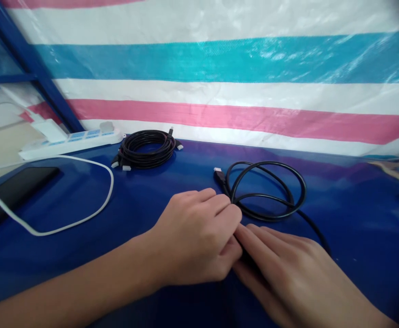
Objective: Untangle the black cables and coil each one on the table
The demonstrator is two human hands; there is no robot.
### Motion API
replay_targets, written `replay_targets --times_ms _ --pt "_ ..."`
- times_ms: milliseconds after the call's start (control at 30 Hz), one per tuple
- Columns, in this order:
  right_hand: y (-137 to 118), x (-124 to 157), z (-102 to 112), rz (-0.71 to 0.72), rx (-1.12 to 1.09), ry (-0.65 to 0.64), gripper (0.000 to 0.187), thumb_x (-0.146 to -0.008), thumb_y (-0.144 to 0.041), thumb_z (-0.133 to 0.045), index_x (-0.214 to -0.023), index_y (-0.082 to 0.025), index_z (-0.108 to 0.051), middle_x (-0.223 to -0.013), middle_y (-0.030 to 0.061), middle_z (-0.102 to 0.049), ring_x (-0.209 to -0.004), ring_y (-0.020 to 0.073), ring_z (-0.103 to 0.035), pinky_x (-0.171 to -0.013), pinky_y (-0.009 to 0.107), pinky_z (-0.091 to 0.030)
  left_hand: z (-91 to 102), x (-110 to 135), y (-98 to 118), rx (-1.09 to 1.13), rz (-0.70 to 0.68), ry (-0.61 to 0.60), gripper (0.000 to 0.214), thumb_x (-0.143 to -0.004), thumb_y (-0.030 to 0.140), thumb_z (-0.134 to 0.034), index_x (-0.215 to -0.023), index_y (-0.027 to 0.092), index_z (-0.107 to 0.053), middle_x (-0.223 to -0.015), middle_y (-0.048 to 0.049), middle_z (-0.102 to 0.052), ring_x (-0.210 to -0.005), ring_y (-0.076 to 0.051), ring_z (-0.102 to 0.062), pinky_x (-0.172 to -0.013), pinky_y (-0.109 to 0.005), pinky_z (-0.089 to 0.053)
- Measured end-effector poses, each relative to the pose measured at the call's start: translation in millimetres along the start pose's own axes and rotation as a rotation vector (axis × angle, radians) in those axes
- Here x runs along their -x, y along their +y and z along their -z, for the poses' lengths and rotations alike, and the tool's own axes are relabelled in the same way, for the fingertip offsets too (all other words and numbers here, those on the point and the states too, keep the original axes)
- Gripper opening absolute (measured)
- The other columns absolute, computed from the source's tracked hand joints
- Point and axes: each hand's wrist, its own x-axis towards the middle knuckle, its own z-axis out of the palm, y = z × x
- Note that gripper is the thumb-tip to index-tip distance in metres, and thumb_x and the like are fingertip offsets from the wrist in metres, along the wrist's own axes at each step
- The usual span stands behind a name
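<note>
Coiling is under way: the left hand and right hand pinch the black cable together at six o'clock of its loop. Judging by the slack trailing right, the next turn calls for a firm grip while feeding it round.

Coiled cables, power strip, perhaps phone

Black cable near end hidden under hands; phone cut by left edge.

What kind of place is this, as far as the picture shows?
Probably a makeshift workbench: a blue table against a striped plastic tarp, with a white power strip and a coiled black cable bundle at the back.
</note>
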Motion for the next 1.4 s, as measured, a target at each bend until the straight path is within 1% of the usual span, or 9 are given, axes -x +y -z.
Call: replay_targets --times_ms 233,400,567,767,833,933,1067,1233,1400 --pt "-1.3 -1.8 1.0 -0.022 -0.028 0.001 0.016 -0.09 -0.015 -0.04 -0.082 -0.017 -0.054 -0.062 0.0019 -0.059 -0.047 0.0165 -0.058 -0.041 0.026 -0.047 -0.2 0.2 -0.2 0.03 -0.002 0.008 0.017 -0.071 0.011 -0.05 -0.056 0.017 -0.047 -0.052 0.0037 -0.04 -0.051 -0.011 -0.032 -0.048 -0.028 -0.031" --pt "0.4 -2.7 1.9 -0.046 -0.038 -0.007 0.027 -0.09 -0.014 -0.038 -0.108 -0.009 -0.057 -0.063 0.0027 -0.062 -0.048 0.0169 -0.06 -0.04 0.026 -0.047 1.4 -0.8 0.7 0.051 -0.019 0.062 0.018 -0.068 0.009 -0.048 -0.052 0.017 -0.045 -0.05 0.0035 -0.039 -0.05 -0.01 -0.03 -0.046 -0.027 -0.03" --pt "1.4 1.5 1.2 -0.084 -0.059 -0.026 0.033 -0.088 -0.017 -0.046 -0.117 -0.006 -0.058 -0.071 0.0061 -0.067 -0.059 0.0209 -0.067 -0.05 0.031 -0.056 2.2 -1.1 -5.7 0.134 0.04 0.027 0.011 -0.065 0.011 -0.049 -0.056 0.016 -0.048 -0.052 0.0033 -0.045 -0.05 -0.009 -0.035 -0.047 -0.025 -0.031" --pt "8.7 4.7 7.5 -0.194 -0.364 -0.127 0.043 -0.088 -0.02 -0.054 -0.13 -0.022 -0.05 -0.1 0.0036 -0.071 -0.078 0.0151 -0.068 -0.071 0.025 -0.057 8.7 -1.2 -12.1 0.246 0.086 0.046 0.014 -0.074 0.01 -0.049 -0.063 0.014 -0.055 -0.057 0.0023 -0.054 -0.053 -0.008 -0.044 -0.052 -0.022 -0.037" --pt "13.2 3.4 9.3 -0.247 -0.53 -0.182 0.051 -0.087 -0.018 -0.057 -0.134 -0.032 -0.045 -0.107 -0.0023 -0.069 -0.081 0.0102 -0.067 -0.069 0.017 -0.054 10.5 -0.7 -12.8 0.299 0.108 0.084 0.014 -0.078 0.01 -0.049 -0.068 0.014 -0.057 -0.061 0.0018 -0.057 -0.057 -0.008 -0.048 -0.056 -0.022 -0.041" --pt "18.3 1.8 10.1 -0.294 -0.664 -0.217 0.056 -0.085 -0.019 -0.061 -0.134 -0.04 -0.043 -0.098 -0.0082 -0.068 -0.072 0.0071 -0.064 -0.054 0.011 -0.049 11.4 -0.1 -13.1 0.395 0.144 0.112 0.011 -0.082 0.009 -0.05 -0.076 0.014 -0.058 -0.069 0.0009 -0.06 -0.065 -0.008 -0.052 -0.063 -0.021 -0.045" --pt "19.5 1.8 10.5 -0.329 -0.735 -0.229 0.052 -0.085 -0.021 -0.061 -0.131 -0.04 -0.046 -0.086 -0.0087 -0.067 -0.064 0.0082 -0.06 -0.047 0.013 -0.046 10.6 0.1 -11.8 0.452 0.112 0.1 0.008 -0.082 0.008 -0.052 -0.081 0.013 -0.058 -0.077 -0.0014 -0.061 -0.073 -0.008 -0.055 -0.068 -0.021 -0.048" --pt "18.6 0.8 10.8 -0.359 -0.768 -0.258 0.047 -0.084 -0.019 -0.061 -0.127 -0.036 -0.052 -0.088 -0.0068 -0.068 -0.069 0.01 -0.063 -0.045 0.013 -0.046 8.4 2.0 -11.3 0.365 -0.015 0.104 0.012 -0.08 0.007 -0.054 -0.085 0.014 -0.062 -0.083 -0.003 -0.064 -0.078 -0.009 -0.057 -0.071 -0.022 -0.049" --pt "19.2 -2.6 12.6 -0.355 -0.786 -0.255 0.039 -0.084 -0.02 -0.061 -0.119 -0.036 -0.058 -0.088 -0.0076 -0.068 -0.077 0.0116 -0.065 -0.06 0.018 -0.054 6.8 4.1 -15.0 0.21 -0.099 0.114 0.014 -0.081 0.008 -0.055 -0.086 0.018 -0.063 -0.087 -0.0025 -0.065 -0.077 -0.01 -0.057 -0.071 -0.023 -0.049"
